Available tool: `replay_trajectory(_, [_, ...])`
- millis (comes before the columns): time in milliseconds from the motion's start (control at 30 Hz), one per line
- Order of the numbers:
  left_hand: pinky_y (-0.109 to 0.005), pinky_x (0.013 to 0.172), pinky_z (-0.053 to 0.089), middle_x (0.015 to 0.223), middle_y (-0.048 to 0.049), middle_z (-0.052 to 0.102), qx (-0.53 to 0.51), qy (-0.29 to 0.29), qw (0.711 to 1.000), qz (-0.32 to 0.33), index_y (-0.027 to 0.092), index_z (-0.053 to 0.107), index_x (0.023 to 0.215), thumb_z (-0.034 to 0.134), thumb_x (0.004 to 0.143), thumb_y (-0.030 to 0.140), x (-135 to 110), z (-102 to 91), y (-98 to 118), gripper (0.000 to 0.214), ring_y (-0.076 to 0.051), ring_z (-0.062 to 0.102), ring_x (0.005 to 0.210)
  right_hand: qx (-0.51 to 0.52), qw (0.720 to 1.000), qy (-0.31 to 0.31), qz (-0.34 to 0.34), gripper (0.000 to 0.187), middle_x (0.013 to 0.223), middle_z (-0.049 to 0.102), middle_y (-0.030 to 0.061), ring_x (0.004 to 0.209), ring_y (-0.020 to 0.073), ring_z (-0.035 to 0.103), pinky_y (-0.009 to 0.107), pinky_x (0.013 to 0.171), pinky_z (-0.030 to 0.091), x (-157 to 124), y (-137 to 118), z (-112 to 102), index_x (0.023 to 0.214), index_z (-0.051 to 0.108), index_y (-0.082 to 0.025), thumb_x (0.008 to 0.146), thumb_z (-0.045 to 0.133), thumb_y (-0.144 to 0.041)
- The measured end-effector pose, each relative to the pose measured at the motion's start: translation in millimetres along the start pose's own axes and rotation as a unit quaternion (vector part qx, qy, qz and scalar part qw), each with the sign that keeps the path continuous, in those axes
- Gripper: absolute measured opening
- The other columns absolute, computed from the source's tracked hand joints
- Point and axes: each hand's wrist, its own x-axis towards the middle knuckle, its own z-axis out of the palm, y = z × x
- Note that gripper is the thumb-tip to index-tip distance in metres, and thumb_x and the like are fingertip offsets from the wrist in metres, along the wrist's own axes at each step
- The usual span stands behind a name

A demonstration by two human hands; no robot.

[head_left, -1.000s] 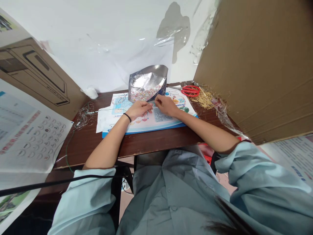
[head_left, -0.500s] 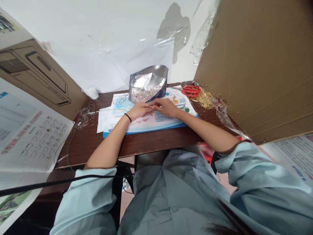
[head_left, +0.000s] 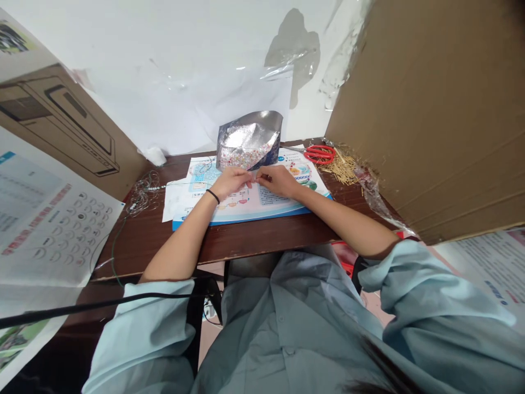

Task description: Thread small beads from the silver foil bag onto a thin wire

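Note:
Above the printed sheets, my left hand (head_left: 233,183) and my right hand (head_left: 276,181) meet almost tip to tip. Each has thumb and finger pinched together; whatever lies between them is too small to make out. A thin thread (head_left: 180,185) runs from the left across the paper and is lost at my left hand. Just behind my hands stands an opened silver foil bag (head_left: 246,139) with many small pink and pale beads (head_left: 240,158) in it. Under my hands lie the blue-edged printed sheets (head_left: 270,205).
Red-handled scissors (head_left: 319,154) lie back right beside a pile of thin golden sticks (head_left: 342,166) and clear plastic wrap (head_left: 371,186). At left is a tangle of thread (head_left: 143,194) with white beads. Cardboard walls (head_left: 430,109) flank the brown table (head_left: 246,243).
My fingertips have drawn slightly apart, from overlapping to a small gap. The bag, scissors and sheets lie as before.

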Motion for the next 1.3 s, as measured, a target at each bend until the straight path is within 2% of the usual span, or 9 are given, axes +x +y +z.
replay_trajectory(100, [-0.021,0.047,0.034,0.059,-0.0028,0.061,0.043,0.198,0.978,0.049,0.014,0.065,0.069,0.054,0.082,0.023,10.8,-9.6,7.7,0.020,-0.010,0.046,0.050,0.016,0.998,0.050,0.028,0.013,0.070,0.062,0.0005,0.064,0.0132,0.051,0.027,0.065,0.037,3.5,-4.2,0.7,0.080,0.061,-0.018,0.086,0.052,-0.026])
replay_trajectory(167, [-0.021,0.058,0.042,0.061,-0.0035,0.061,0.130,0.257,0.955,0.065,0.013,0.066,0.071,0.056,0.079,0.019,23.9,-18.2,12.5,0.014,-0.014,0.055,0.062,0.025,0.997,0.068,0.039,0.015,0.071,0.062,0.0010,0.065,0.0134,0.051,0.027,0.067,0.038,5.0,-6.1,1.0,0.079,0.060,-0.019,0.087,0.051,-0.027])
replay_trajectory(400, [-0.036,0.088,0.048,0.100,-0.0149,0.069,0.529,0.092,0.837,-0.104,0.012,0.071,0.098,0.070,0.061,0.007,65.3,-21.7,25.0,0.037,-0.031,0.062,0.104,0.022,0.998,0.048,0.046,0.012,0.070,0.063,0.0003,0.064,0.0130,0.051,0.026,0.066,0.037,3.0,-2.1,2.1,0.082,0.062,-0.017,0.085,0.052,-0.024])
replay_trajectory(500, [-0.037,0.088,0.049,0.111,-0.0205,0.066,0.577,0.109,0.801,-0.118,0.010,0.068,0.110,0.067,0.069,0.009,68.1,-15.2,26.3,0.041,-0.034,0.062,0.108,0.028,0.998,0.050,0.039,0.014,0.071,0.063,0.0008,0.064,0.0128,0.051,0.025,0.065,0.036,3.3,-1.5,2.9,0.082,0.062,-0.017,0.086,0.052,-0.027])
replay_trajectory(633, [-0.036,0.086,0.048,0.111,-0.0204,0.066,0.577,0.137,0.799,-0.103,0.010,0.069,0.109,0.062,0.077,0.012,65.8,-15.0,27.6,0.033,-0.033,0.062,0.107,0.038,0.998,0.042,0.041,0.016,0.071,0.063,0.0003,0.063,0.0122,0.050,0.025,0.065,0.037,4.4,-3.6,3.4,0.082,0.062,-0.017,0.086,0.053,-0.029])
replay_trajectory(833, [-0.039,0.088,0.047,0.094,-0.0152,0.069,0.458,0.188,0.869,-0.004,0.013,0.073,0.089,0.055,0.083,0.019,58.8,-23.2,27.2,0.020,-0.030,0.062,0.100,0.054,0.995,0.049,0.072,0.014,0.070,0.064,-0.0004,0.064,0.0119,0.053,0.025,0.065,0.037,4.6,-2.9,2.8,0.081,0.062,-0.017,0.086,0.053,-0.026])
replay_trajectory(1000, [-0.029,0.070,0.052,0.074,-0.0069,0.068,0.069,0.148,0.985,0.054,0.013,0.074,0.086,0.065,0.075,0.016,30.7,-14.2,14.0,0.015,-0.017,0.062,0.072,0.001,0.991,0.080,0.105,0.014,0.069,0.062,0.0003,0.062,0.0123,0.050,0.026,0.064,0.036,3.7,1.1,2.8,0.081,0.063,-0.018,0.086,0.053,-0.025])
replay_trajectory(1133, [-0.025,0.063,0.053,0.081,-0.0076,0.071,-0.151,0.058,0.987,-0.003,0.014,0.074,0.087,0.075,0.069,0.018,2.1,2.5,-1.6,0.019,-0.012,0.062,0.067,-0.035,0.988,0.092,0.117,0.014,0.071,0.064,0.0019,0.065,0.0140,0.051,0.027,0.066,0.036,2.0,2.6,6.1,0.081,0.064,-0.018,0.085,0.052,-0.023])
replay_trajectory(1300, [-0.024,0.068,0.056,0.080,-0.0080,0.072,-0.249,0.010,0.966,-0.064,0.011,0.073,0.082,0.078,0.066,0.011,-1.5,6.7,-15.1,0.017,-0.012,0.065,0.071,-0.037,0.987,0.088,0.126,0.014,0.072,0.064,0.0020,0.066,0.0144,0.051,0.028,0.066,0.036,-0.9,2.9,9.0,0.079,0.064,-0.018,0.084,0.052,-0.023])
